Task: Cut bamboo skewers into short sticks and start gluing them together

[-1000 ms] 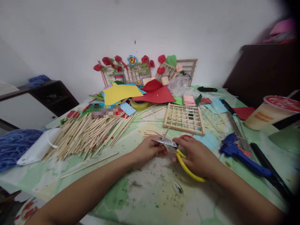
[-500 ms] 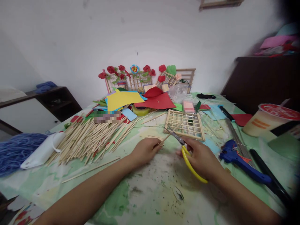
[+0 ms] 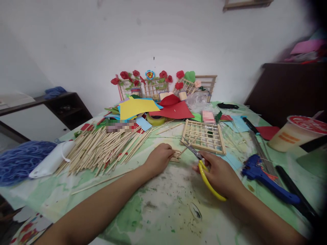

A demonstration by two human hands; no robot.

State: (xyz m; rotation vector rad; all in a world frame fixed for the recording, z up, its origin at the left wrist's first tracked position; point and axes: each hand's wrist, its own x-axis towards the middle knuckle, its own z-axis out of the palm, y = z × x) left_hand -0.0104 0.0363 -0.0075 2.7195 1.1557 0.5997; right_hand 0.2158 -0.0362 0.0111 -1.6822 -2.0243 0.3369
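My left hand (image 3: 160, 158) is closed, its fingers curled at the left ends of several short wooden sticks (image 3: 175, 156) low over the table. A longer wooden stick (image 3: 190, 144) slants up and right from them, passing by the scissor blades. In my right hand (image 3: 217, 170) are scissors (image 3: 212, 187) with yellow handles, their metal blades pointing up and left toward that stick. Just beyond the blades lies a wooden stick lattice (image 3: 204, 136). The fingertips of my left hand are partly hidden.
Left of my hands lies a big pile of wooden sticks (image 3: 102, 149), beside a white glue-gun-like tool (image 3: 52, 160) and blue yarn (image 3: 22, 163). A blue glue gun (image 3: 268, 182) and a drink cup (image 3: 297, 134) stand right. Coloured sheets (image 3: 138, 108) and red flowers (image 3: 124, 75) are behind.
My left hand has shifted slightly left and away from the scissors, baring more of the short sticks. The scissors stay in my right hand. The whole view has swung a little left.
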